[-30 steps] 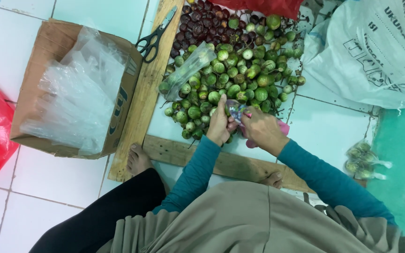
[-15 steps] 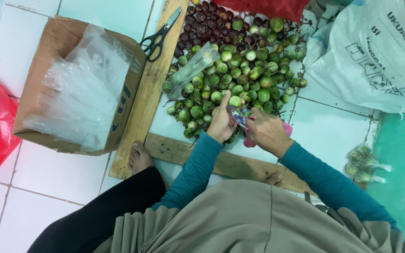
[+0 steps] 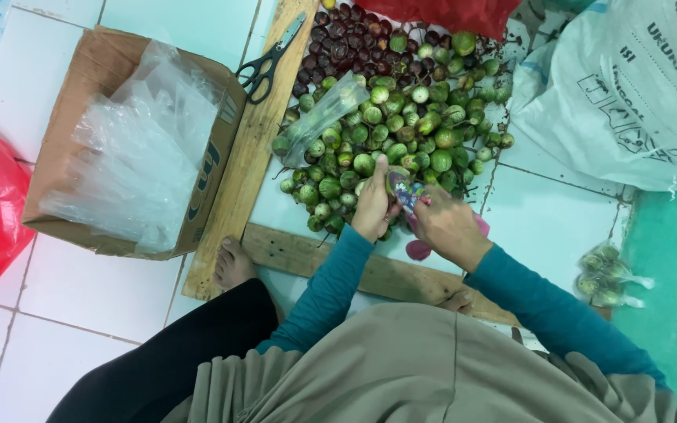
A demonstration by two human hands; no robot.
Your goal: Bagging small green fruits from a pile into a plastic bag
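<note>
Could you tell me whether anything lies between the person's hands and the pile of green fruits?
Nothing visible does. The left hand already rests on the green fruits, and the right hand holds a small bag right at the pile's edge.

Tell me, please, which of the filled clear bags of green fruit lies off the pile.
The small filled bag at the far right, on the floor by the green surface; the other bag lies on the pile.
</note>
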